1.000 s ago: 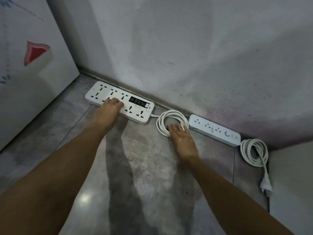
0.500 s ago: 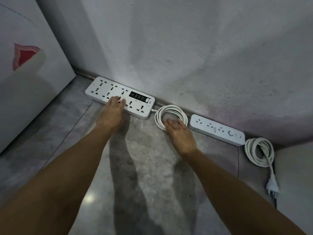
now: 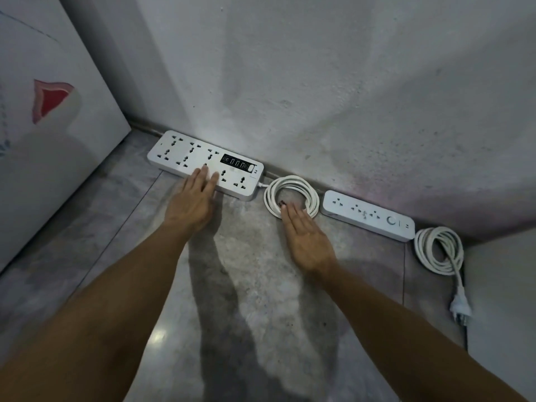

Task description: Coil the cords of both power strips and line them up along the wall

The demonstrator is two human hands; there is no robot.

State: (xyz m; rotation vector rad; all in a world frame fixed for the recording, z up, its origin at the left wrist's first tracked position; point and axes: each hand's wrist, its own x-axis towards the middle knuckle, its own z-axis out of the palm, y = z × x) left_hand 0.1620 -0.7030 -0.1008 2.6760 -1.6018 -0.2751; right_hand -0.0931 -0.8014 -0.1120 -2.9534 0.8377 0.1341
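Two power strips along the wall (image 3: 319, 82): large strip (image 3: 185, 158), small strip (image 3: 368, 214). Two coiled cords: first coil (image 3: 301, 187) between strips, second coil (image 3: 435, 250) at right. Left hand (image 3: 191, 204) flat, fingers on large strip. Right hand (image 3: 304, 236) flat, fingertips on first coil.

Bare forearms, no sleeves, unadorned fingers (image 3: 203, 177).
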